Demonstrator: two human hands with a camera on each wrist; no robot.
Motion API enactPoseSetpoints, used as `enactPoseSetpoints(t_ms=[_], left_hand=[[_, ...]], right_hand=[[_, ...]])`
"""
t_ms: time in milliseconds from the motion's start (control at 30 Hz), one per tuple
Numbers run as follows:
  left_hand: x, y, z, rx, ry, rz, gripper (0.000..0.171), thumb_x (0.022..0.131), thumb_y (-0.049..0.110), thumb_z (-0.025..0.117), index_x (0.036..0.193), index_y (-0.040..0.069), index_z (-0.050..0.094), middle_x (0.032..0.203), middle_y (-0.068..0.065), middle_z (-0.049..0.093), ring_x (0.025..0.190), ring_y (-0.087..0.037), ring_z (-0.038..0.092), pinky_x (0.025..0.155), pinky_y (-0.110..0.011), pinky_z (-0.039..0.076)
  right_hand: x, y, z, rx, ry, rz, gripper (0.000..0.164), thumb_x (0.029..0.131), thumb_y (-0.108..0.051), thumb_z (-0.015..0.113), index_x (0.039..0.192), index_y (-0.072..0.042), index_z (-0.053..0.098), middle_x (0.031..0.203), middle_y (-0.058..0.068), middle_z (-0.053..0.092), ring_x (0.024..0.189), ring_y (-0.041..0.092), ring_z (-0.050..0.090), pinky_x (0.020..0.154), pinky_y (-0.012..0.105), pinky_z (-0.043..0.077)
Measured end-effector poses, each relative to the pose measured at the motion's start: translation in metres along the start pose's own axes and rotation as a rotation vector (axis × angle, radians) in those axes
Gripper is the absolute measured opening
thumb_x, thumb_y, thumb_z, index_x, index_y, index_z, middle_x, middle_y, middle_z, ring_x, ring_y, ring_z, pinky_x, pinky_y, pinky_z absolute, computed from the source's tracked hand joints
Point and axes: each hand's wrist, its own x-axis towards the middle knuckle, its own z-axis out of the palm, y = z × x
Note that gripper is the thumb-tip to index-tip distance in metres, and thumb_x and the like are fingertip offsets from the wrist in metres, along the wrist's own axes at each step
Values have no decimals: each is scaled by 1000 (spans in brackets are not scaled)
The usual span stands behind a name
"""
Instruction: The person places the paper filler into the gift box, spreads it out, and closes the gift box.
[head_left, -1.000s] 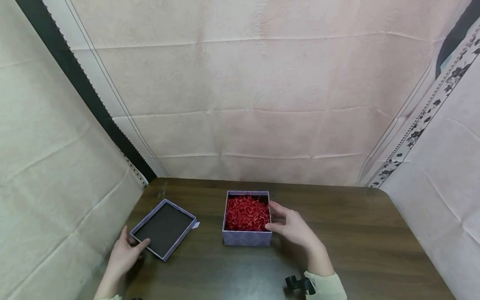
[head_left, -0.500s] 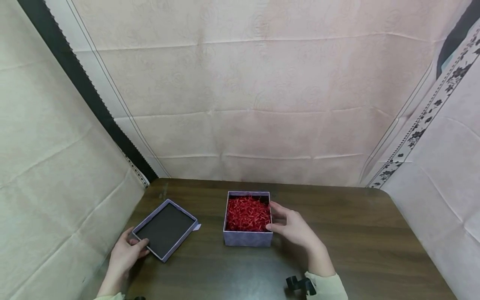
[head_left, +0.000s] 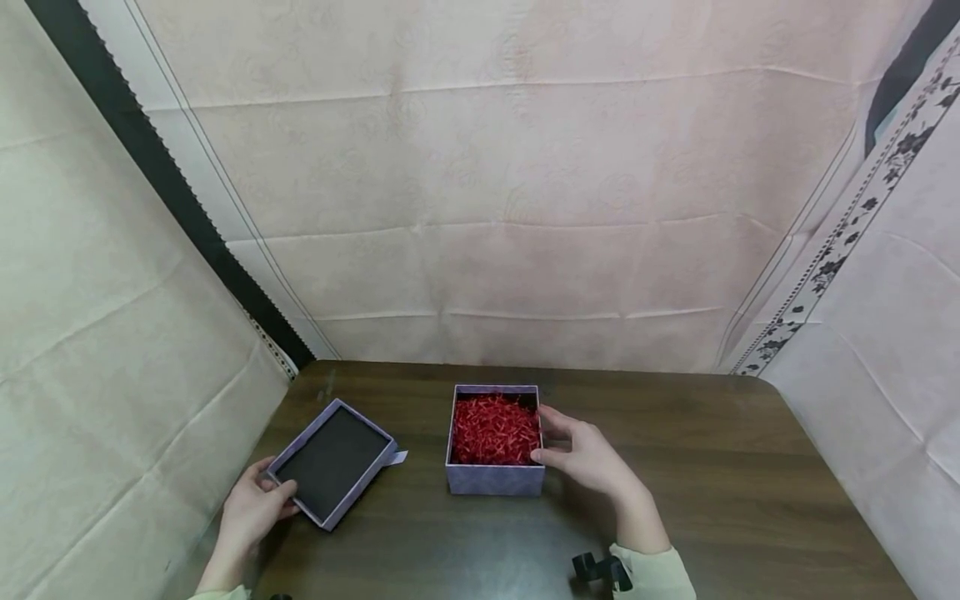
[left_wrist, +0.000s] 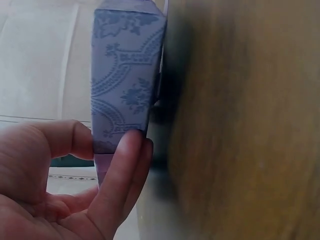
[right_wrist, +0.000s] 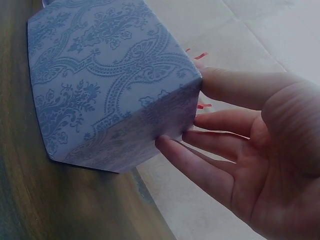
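Observation:
My left hand (head_left: 251, 508) grips one corner of a lilac box lid (head_left: 330, 458), its dark inside facing up. In the left wrist view, fingertips press against the patterned side wall of the lid (left_wrist: 125, 75), which is tipped off the table. To the right stands the matching box (head_left: 495, 480) with red shredded paper (head_left: 495, 429) filling it. My right hand (head_left: 588, 454) holds that box at its right wall. In the right wrist view, the thumb lies at the top rim of the box (right_wrist: 110, 65), and the other fingertips touch its side.
Both things are on a brown wooden table (head_left: 712, 467). A pale cloth (head_left: 487, 183) hangs behind the table, with more cloth on both sides. A pale ribbon tab (head_left: 396, 457) sticks out from the lid's right edge.
The lid has tilted, its right side rising slightly, and more of the ribbon tab shows. My left fingers have curled further under its corner. The box and my right hand stay in place.

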Motion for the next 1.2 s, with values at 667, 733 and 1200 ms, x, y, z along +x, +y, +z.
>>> enactPoseSetpoints(t_ms=[667, 733, 1200], left_hand=[[-17, 75, 15, 51, -75, 152, 76, 93, 0, 66, 161, -3, 34, 97, -12, 57, 75, -18, 70, 69, -34, 65], [-20, 85, 19, 54, -95, 178, 75, 92, -1, 66, 161, -1, 36, 97, -12, 57, 74, -18, 71, 70, -36, 66], [-48, 130, 69, 13, -232, 285, 71, 88, -7, 68, 155, 2, 48, 101, -18, 61, 76, -24, 71, 65, -39, 65]], right_hand=[[0, -4, 0, -62, 47, -40, 75, 98, -28, 82, 160, -3, 48, 163, 13, 49, 138, 32, 60, 117, 59, 43], [1, -5, 0, -87, 75, -72, 72, 98, -26, 81, 159, -3, 50, 163, 13, 49, 140, 33, 58, 117, 58, 43], [4, -28, 19, -159, 278, -398, 57, 92, -2, 84, 146, -13, 67, 150, 10, 63, 130, 30, 66, 92, 44, 63]])
